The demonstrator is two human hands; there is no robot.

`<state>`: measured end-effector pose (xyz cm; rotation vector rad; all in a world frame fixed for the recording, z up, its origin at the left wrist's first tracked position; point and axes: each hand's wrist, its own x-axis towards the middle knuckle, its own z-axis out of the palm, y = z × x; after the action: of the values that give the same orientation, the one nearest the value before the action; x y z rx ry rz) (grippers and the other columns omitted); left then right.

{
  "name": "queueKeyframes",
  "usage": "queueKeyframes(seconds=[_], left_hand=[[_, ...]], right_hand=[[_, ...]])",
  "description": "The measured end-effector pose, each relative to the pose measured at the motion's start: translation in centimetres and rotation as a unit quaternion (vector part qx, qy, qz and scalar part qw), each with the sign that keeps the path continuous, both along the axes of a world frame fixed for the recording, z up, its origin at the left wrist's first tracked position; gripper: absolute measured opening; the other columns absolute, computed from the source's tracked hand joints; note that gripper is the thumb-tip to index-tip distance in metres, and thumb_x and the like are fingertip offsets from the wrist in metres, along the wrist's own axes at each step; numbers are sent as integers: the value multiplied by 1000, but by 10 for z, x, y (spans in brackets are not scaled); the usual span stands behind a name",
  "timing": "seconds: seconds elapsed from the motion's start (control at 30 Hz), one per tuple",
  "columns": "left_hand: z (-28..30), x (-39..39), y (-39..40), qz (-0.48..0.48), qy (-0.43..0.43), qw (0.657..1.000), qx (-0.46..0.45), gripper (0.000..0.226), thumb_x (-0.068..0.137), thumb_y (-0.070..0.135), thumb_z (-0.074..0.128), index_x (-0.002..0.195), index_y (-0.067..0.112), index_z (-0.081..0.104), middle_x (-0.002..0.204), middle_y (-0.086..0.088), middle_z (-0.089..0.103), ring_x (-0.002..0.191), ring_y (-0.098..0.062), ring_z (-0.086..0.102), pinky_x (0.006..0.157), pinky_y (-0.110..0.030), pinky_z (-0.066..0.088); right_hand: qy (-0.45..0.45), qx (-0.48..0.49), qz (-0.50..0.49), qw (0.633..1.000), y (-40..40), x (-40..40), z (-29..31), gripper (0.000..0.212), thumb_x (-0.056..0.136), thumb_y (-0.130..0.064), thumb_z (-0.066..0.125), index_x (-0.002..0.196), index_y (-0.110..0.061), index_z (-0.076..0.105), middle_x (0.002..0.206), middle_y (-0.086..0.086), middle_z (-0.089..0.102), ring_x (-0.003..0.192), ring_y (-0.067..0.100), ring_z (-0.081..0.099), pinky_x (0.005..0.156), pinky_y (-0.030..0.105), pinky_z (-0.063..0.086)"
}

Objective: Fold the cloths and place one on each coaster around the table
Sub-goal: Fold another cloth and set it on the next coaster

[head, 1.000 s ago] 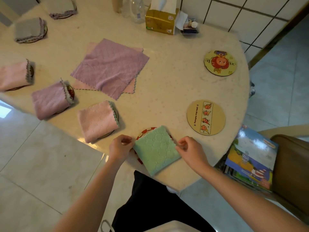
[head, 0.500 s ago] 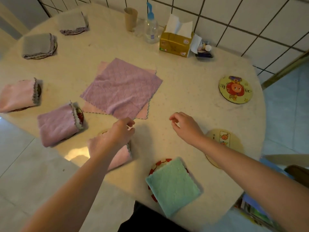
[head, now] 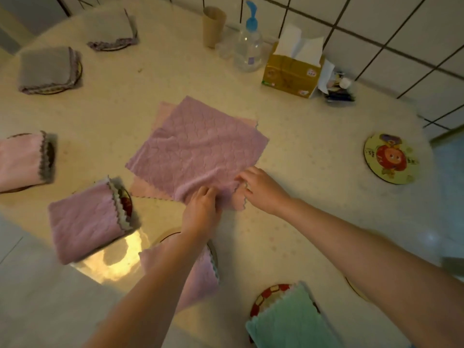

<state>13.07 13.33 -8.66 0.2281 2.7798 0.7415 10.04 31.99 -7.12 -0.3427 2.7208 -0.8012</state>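
Both my hands have moved up from the green cloth [head: 291,320] to the purple cloth [head: 198,149] in the middle of the table [head: 313,151]. My left hand [head: 200,209] and right hand [head: 261,189] pinch its near edge. I should lift both corners evenly. It lies flat, soft, wavy-edged, over a pink cloth [head: 145,189].

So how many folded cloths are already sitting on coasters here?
6: two grey far left, pink at left edge, purple near left, one under the left forearm, green nearest. None seems hidden.
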Motion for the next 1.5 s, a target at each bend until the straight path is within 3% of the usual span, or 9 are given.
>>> queueKeyframes(seconds=[0.1,0.33,0.5,0.67,0.83,1.03,1.27,1.4,1.5], left_hand=[[2,-8,-6,13,2,1000,22,30,91,26,42,98,6,63,105,-11,62,88,-33,61,64,-47,52],[4,-8,2,21,20,1000,-6,34,90,44,55,96,11,58,104,-7,59,92,-28,58,64,-38,50],[5,-8,2,54,41,997,-26,20,88,25,60,98,8,58,108,-8,58,98,-31,56,59,-36,43],[26,-14,-18,118,66,991,-19,14,91,19,55,101,18,65,98,-3,59,89,-27,57,57,-39,51],[51,-25,-32,175,23,976,124,13,93,11,52,95,15,64,83,-5,64,74,-29,61,63,-40,56],[106,-36,-17,204,137,957,156,13,94,10,49,95,10,62,87,-1,61,79,-18,52,59,-28,32],[144,5,53,161,253,930,214,16,84,1,57,98,7,62,81,-2,59,70,-8,46,58,-20,29],[124,60,105,86,239,944,210,12,84,-1,59,93,6,63,82,-8,62,73,-15,50,64,-22,38],[94,123,143,32,191,965,178,16,82,-4,61,94,6,64,83,-6,65,73,-12,52,65,-12,36]], right_hand=[[-7,52,45,998,-10,-9,-4,35,81,-11,59,116,-12,58,115,10,50,108,29,49,89,42,45],[66,118,54,989,-22,-20,-4,15,88,-21,58,99,-11,61,105,8,53,104,29,46,78,43,47],[150,74,79,983,-25,-30,-2,10,83,-14,62,93,-10,61,96,9,58,92,30,49,80,37,43],[138,160,78,974,-18,-44,-7,44,72,7,60,112,-12,58,117,9,53,107,31,45,82,40,45],[86,24,-86,992,-12,-77,16,33,82,7,48,106,-4,67,109,19,62,104,33,55,87,36,41],[229,-72,-108,965,4,-83,84,18,81,-5,57,95,-3,68,92,16,68,87,30,62,73,24,37],[353,-74,-61,931,100,-20,139,16,87,-12,58,97,-3,65,104,13,64,109,23,55,92,18,36],[332,10,-6,943,182,54,122,13,90,-7,57,100,-4,64,108,13,62,117,24,50,100,24,34],[287,36,11,957,240,133,95,15,89,1,55,100,-2,66,103,13,64,108,26,53,98,28,37]])
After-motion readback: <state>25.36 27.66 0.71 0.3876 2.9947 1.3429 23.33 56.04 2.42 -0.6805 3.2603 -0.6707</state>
